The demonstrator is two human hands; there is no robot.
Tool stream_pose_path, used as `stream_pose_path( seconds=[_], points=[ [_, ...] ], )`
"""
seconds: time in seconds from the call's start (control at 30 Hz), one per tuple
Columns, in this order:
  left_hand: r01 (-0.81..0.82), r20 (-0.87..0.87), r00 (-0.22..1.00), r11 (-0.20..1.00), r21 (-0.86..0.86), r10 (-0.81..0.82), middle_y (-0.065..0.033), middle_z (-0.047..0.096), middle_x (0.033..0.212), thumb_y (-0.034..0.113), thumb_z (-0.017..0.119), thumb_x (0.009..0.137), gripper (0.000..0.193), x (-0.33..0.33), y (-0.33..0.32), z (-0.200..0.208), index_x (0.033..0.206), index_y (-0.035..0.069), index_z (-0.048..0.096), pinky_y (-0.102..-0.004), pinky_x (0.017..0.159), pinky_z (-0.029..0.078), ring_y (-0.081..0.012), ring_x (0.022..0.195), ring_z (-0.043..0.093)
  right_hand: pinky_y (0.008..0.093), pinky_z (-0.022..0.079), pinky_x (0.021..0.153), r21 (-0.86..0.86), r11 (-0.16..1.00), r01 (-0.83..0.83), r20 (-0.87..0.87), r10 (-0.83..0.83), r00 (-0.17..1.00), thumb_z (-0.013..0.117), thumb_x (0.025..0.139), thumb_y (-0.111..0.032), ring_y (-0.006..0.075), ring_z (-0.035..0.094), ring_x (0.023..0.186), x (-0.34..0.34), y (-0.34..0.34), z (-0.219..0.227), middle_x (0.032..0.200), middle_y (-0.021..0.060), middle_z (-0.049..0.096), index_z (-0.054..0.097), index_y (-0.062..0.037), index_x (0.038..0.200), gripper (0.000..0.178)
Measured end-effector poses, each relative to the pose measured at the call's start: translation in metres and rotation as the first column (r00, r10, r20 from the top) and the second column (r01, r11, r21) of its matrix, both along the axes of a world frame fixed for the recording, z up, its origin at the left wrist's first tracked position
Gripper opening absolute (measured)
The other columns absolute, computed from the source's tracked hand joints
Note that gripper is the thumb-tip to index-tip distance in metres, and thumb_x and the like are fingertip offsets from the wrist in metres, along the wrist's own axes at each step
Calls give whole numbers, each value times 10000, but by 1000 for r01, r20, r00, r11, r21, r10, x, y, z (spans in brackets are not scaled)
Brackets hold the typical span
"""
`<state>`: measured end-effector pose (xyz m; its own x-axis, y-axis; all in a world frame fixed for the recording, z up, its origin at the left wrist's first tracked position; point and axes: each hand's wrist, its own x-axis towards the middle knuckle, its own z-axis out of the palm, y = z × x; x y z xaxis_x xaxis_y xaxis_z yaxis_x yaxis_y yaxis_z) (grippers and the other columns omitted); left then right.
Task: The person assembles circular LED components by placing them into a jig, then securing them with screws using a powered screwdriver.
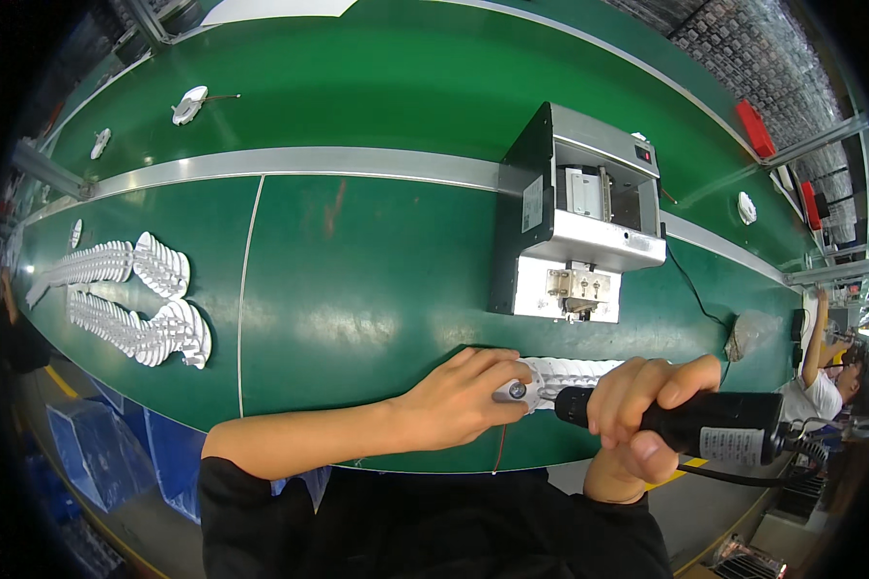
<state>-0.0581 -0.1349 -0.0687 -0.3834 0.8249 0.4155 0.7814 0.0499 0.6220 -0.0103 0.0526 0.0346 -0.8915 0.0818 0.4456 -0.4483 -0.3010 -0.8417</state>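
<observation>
My right hand (637,410) is wrapped around a black electric screwdriver (719,425), held nearly level with its tip pointing left. The tip reaches a small white part (516,390) with a round grey spot on it. My left hand (468,396) has its fingers closed around that part, near the table's front edge. A thin red wire (501,446) hangs below it. Just beyond my hands lies a row of stacked white pieces (574,369), partly hidden by my right hand and the screwdriver.
A grey and black bench machine (603,232) stands beyond my hands. Rows of white parts (135,328) lie on the green table (357,261) at left. A shelf behind holds a white part with a wire (190,105). Blue bins (101,454) sit below left. Another person (821,391) is far right.
</observation>
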Motion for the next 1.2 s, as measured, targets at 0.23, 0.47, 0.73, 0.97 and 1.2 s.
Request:
stream_pose_path(
  seconds=[0.23, 0.47, 0.73, 0.97, 1.2],
  points=[
    [6, 30, 1000, 1000, 1, -6, -86, 508, 1199, 99, 673, 719, 245, 2, 0, 1, 963, 115, 696, -404, 923, 418, -299, 1195, 469, 336, 438, 462, -38, 999, -23, 112, 27, 993, 700, 728, -28, 166, 479, 470, 9, -3, -7, 620, 63, 502, 435, -61, 998, 380],
    [19, 16, 1000, 1000, -18, -18, -69, 526, 1184, 142, 746, 682, 315, -2, -2, 7, 993, 127, 703, -407, 873, 443, -310, 1182, 507, 335, 474, 461, 178, 978, -106, -117, 128, 985, 670, 656, 61, 207, 524, 447, 8, -9, -6, 598, 90, 554, 495, -22, 919, 325],
    [-6, 116, 993, 1000, 3, 6, -143, 494, 1219, 113, 758, 647, 309, 1, -5, 10, 953, 112, 717, -413, 873, 447, -330, 1105, 526, 356, 491, 461, 199, 971, -133, -96, 154, 983, 678, 659, 54, 224, 558, 459, 7, -8, -8, 595, 90, 575, 505, -19, 929, 329],
    [-26, 115, 993, 997, 69, 18, -126, 504, 1231, 77, 722, 646, 378, -9, -2, 22, 1020, 100, 675, -434, 939, 385, -325, 1159, 482, 352, 514, 458, 2, 984, -177, -238, 173, 956, 712, 714, -14, 215, 575, 450, 11, 28, 19, 601, 99, 588, 370, -91, 1116, 533],
    [-10, 198, 978, 961, -276, 67, -104, 564, 1189, 78, 735, 571, 653, -78, -58, 54, 1200, 104, 562, -459, 981, 357, -326, 1186, 474, 307, 506, 466, -47, 999, -21, -246, 8, 969, 722, 721, -40, 181, 534, 427, 4, 37, 11, 584, 64, 566, 346, -81, 1130, 557]
  ],
)
